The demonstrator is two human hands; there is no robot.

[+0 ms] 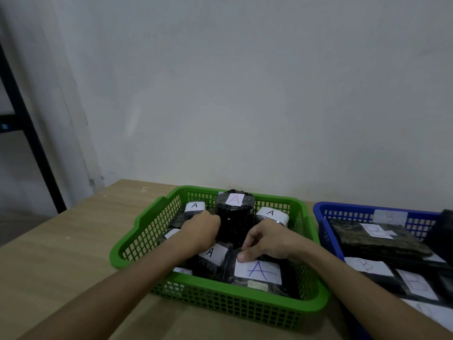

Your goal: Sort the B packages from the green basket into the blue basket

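The green basket [157, 217] holds several black wrapped packages with white labels marked A. A tall black package [234, 217] with a red A stands in its middle. My left hand [201, 231] is curled tight against that package's left side, its fingertips hidden. My right hand [267, 241] reaches in from the right. Its thumb presses the label of the front A package [259, 272] and its fingers curl over that package's far edge. The blue basket [323, 212] on the right holds several flat black packages marked B [375, 231].
Both baskets sit side by side on a light wooden table [61, 253] against a pale wall. A dark object [441, 231] stands at the blue basket's right edge. A black metal shelf frame [31, 143] rises at the far left.
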